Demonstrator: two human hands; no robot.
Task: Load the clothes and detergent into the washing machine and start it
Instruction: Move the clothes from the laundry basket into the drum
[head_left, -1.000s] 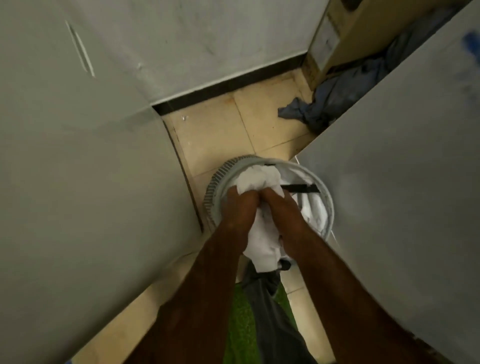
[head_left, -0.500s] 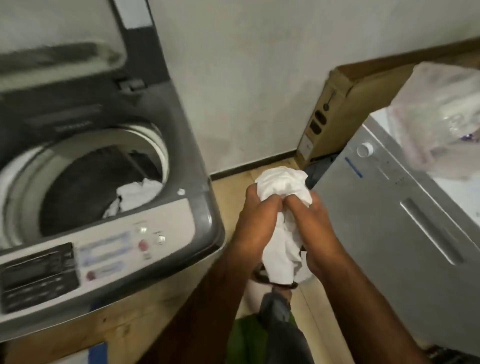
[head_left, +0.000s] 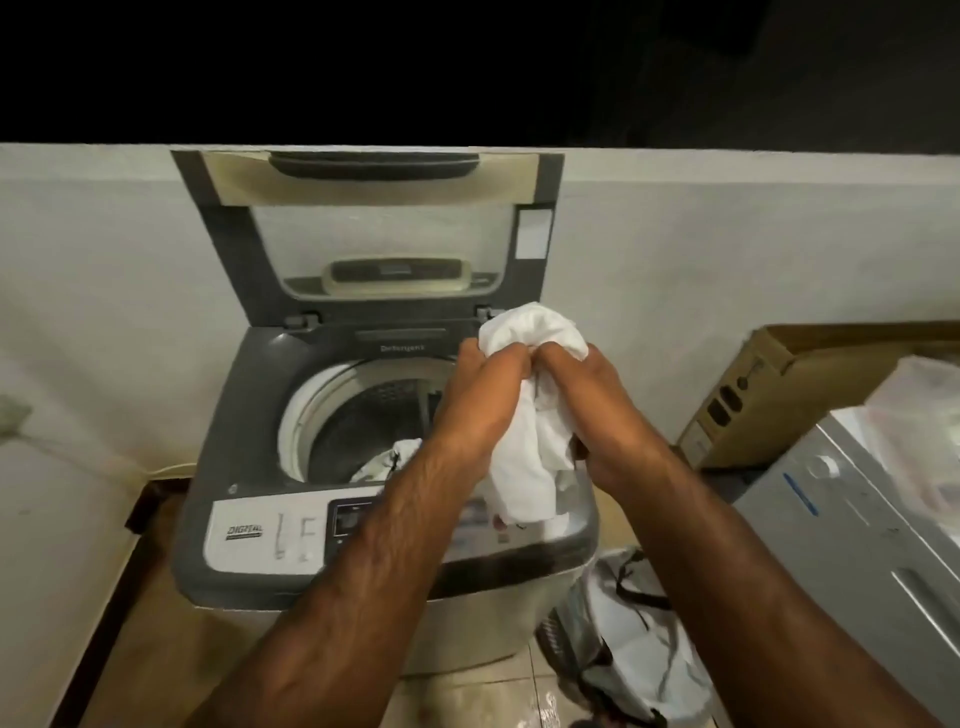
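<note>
A grey top-loading washing machine (head_left: 244, 395) stands against the wall with its lid (head_left: 374, 228) raised. Its drum (head_left: 358, 415) lies open, and a white garment (head_left: 387, 462) sits inside. My left hand (head_left: 483, 395) and my right hand (head_left: 587, 400) both grip a bunched white cloth (head_left: 524, 467). They hold it above the right rim of the drum, and its loose end hangs over the control panel (head_left: 291, 530). I see no detergent container.
A laundry basket (head_left: 623, 644) with white clothes stands on the tiled floor to the right of the machine. Further right is a silver appliance (head_left: 872, 540) with a plastic bag (head_left: 919, 426) on top. A cardboard box (head_left: 769, 395) leans at the wall behind it.
Both hands lifted the white cloth out of the basket and carried it up and left to the machine's open drum. My view swung from the floor to the machine.
</note>
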